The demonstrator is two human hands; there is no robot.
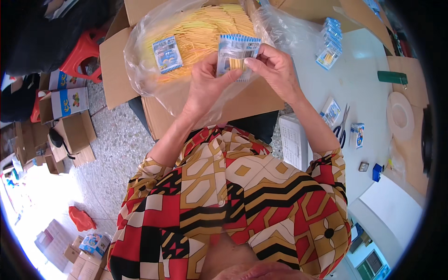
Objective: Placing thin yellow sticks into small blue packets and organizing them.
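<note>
Both my hands hold a small blue-and-white plastic packet [232, 46] upright over an open cardboard box [212, 106]. Thin yellow sticks show through its clear window. My left hand [205, 86] grips the packet's lower left side, thumb across the front. On its right edge, my right hand [276, 70] pinches with the thumb pressed on the front; the fingers behind are partly hidden. Beneath, a clear plastic bag [140, 70] lines the box and holds a heap of loose yellow sticks [200, 25]. Another packet [167, 54] lies on that heap, left of my hands.
On the white table [361, 88] at right are a row of overlapping packets [329, 44], separate packets [330, 111], scissors [344, 128], a green block-shaped object [392, 77] and a pale ring [400, 115]. Red stools [83, 56] and cardboard boxes [72, 133] stand at left.
</note>
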